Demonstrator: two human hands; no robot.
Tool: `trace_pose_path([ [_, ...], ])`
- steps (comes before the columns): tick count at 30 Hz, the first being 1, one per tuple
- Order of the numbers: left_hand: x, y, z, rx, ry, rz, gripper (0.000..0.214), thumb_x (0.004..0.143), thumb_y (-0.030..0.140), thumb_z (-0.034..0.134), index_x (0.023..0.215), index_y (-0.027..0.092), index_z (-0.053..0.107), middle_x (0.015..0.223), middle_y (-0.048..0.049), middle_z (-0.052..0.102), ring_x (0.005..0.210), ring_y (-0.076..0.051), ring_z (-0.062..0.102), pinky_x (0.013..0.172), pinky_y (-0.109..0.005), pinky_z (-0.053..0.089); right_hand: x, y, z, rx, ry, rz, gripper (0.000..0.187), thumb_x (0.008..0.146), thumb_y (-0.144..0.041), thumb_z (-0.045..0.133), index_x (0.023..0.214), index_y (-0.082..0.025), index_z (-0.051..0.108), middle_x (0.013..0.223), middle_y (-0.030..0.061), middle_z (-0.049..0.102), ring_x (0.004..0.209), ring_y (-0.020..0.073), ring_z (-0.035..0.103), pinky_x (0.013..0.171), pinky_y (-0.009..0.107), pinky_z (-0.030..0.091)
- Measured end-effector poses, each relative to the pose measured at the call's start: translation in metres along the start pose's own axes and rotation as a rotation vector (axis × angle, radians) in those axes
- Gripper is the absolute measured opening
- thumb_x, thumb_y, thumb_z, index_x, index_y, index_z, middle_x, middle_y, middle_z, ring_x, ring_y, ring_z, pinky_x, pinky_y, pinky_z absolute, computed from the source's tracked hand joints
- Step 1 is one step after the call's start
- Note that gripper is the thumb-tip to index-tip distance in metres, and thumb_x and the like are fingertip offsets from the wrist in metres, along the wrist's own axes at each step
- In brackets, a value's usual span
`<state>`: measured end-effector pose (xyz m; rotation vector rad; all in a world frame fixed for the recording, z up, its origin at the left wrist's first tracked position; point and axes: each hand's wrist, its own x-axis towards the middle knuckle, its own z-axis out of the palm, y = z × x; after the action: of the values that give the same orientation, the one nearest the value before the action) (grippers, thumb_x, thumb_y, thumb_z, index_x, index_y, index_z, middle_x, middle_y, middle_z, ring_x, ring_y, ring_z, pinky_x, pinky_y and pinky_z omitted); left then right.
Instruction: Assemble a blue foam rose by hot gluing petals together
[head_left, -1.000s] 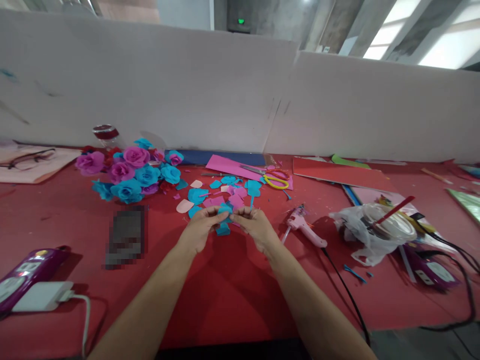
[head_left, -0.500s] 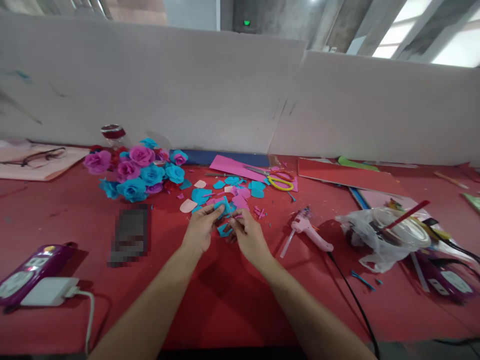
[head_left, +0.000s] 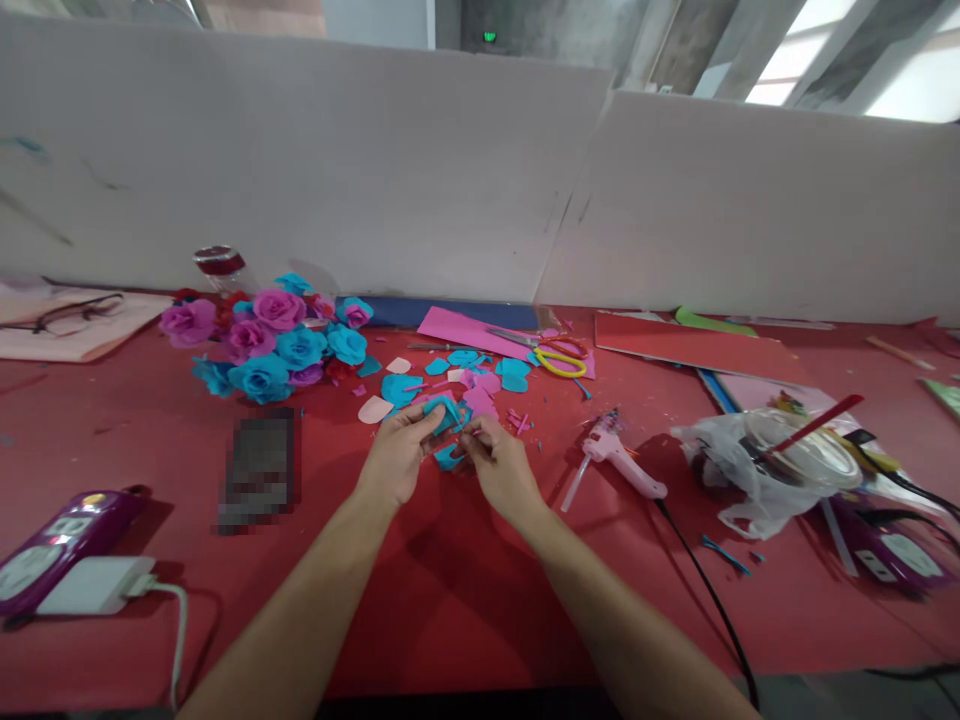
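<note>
Small blue paper piece (head_left: 442,404), held over a red tabletop (head_left: 450,620).
We list: left hand (head_left: 397,455), clamped on the piece, likely steadying it, its long axis apparently slanting down rightward; right hand (head_left: 501,465), fingertips bunched by the lower end, grip unclear; 1 pink plastic glue gun (head_left: 621,464), set apart, presumably for easy reach.

A: Matt paper on the roses (head_left: 279,310), and on the blue piece (head_left: 442,404) too!
B: Scissors (head_left: 534,345): metal blades (head_left: 511,335), plastic handles (head_left: 541,356)!
A: Smooth plastic glue gun (head_left: 626,468), 2 purple plastic power strips (head_left: 67,543), crinkled plastic bag (head_left: 739,490)!
</note>
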<state>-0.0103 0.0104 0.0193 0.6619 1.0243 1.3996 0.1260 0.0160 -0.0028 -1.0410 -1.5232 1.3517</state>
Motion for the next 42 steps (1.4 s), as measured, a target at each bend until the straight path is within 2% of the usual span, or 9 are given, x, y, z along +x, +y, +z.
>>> trace_pose_path([
  [8,-0.002,0.002,0.000,0.081,-0.094,0.034,0.024,0.058,0.012,0.073,0.080,0.017,0.068,0.077,-0.0006,0.069,0.071,-0.013,0.063,0.072,-0.025,0.048,0.003,0.003,-0.002,0.021,0.022,0.010,0.008,0.084,-0.032,0.050,0.079,-0.025,0.051,0.068,-0.0011,0.059,0.056,0.0157,0.062,0.054,0.029,0.053],
  [14,-0.004,0.005,0.002,0.074,-0.111,0.049,0.031,0.054,0.003,0.064,0.082,0.017,0.065,0.072,0.0019,0.066,0.064,-0.011,0.059,0.062,-0.022,0.045,0.004,0.004,-0.002,0.117,0.004,0.058,0.007,0.083,-0.030,0.050,0.079,-0.025,0.049,0.064,-0.0021,0.058,0.055,0.0173,0.064,0.055,0.033,0.055],
  [17,-0.004,0.005,0.003,0.077,-0.119,0.044,0.032,0.054,0.004,0.065,0.084,0.017,0.066,0.074,0.0010,0.067,0.067,-0.011,0.060,0.064,-0.022,0.045,0.003,0.002,-0.002,0.155,0.002,0.075,0.009,0.082,-0.032,0.052,0.078,-0.025,0.049,0.064,-0.0022,0.059,0.055,0.0172,0.064,0.054,0.033,0.055],
  [22,-0.002,0.000,0.002,0.062,0.016,0.045,0.025,0.059,0.024,0.077,0.080,0.016,0.066,0.078,-0.0012,0.068,0.074,-0.013,0.062,0.074,-0.026,0.047,0.002,-0.001,0.001,0.193,0.002,0.091,0.014,0.081,-0.037,0.056,0.076,-0.025,0.049,0.063,-0.0015,0.061,0.054,0.0167,0.063,0.055,0.032,0.053],
  [26,0.001,-0.002,-0.001,0.105,0.110,0.025,0.024,0.056,0.023,0.078,0.075,0.016,0.065,0.069,0.0014,0.065,0.064,-0.010,0.059,0.059,-0.021,0.043,0.002,-0.002,0.001,0.178,0.074,0.049,0.013,0.080,-0.034,0.055,0.075,-0.023,0.051,0.067,-0.0011,0.061,0.056,0.0146,0.059,0.060,0.031,0.051],
  [30,-0.001,-0.004,0.000,0.170,0.025,-0.062,0.025,0.056,0.025,0.080,0.072,0.015,0.064,0.065,0.0014,0.062,0.057,-0.009,0.054,0.050,-0.019,0.037,0.004,-0.007,-0.002,0.018,0.272,-0.044,0.011,0.074,-0.031,0.060,0.070,-0.021,0.060,0.072,-0.0006,0.060,0.068,0.0140,0.054,0.068,0.028,0.045],
  [33,-0.003,-0.008,0.003,0.194,-0.032,-0.084,0.024,0.058,0.028,0.079,0.070,0.015,0.063,0.063,0.0024,0.059,0.055,-0.007,0.051,0.050,-0.019,0.038,0.004,-0.015,-0.004,0.131,0.278,-0.037,0.012,0.072,-0.033,0.061,0.071,-0.020,0.063,0.068,-0.0014,0.059,0.066,0.0130,0.052,0.067,0.026,0.044],
  [37,-0.006,-0.013,0.008,0.167,-0.154,-0.122,0.024,0.059,0.023,0.078,0.079,0.018,0.067,0.069,0.0029,0.061,0.061,-0.008,0.054,0.061,-0.021,0.045,0.000,-0.027,-0.006,0.265,0.296,-0.005,0.013,0.066,-0.032,0.066,0.068,-0.020,0.063,0.065,-0.0022,0.059,0.063,0.0122,0.051,0.065,0.026,0.044],
  [42,-0.011,-0.017,0.012,0.197,-0.179,-0.149,0.024,0.058,0.029,0.080,0.076,0.016,0.070,0.071,-0.0003,0.063,0.061,-0.009,0.054,0.060,-0.021,0.044,-0.009,-0.031,-0.012,0.340,0.371,0.034,0.016,0.063,-0.034,0.069,0.071,-0.021,0.064,0.068,-0.0017,0.062,0.068,0.0134,0.055,0.072,0.028,0.046],
])
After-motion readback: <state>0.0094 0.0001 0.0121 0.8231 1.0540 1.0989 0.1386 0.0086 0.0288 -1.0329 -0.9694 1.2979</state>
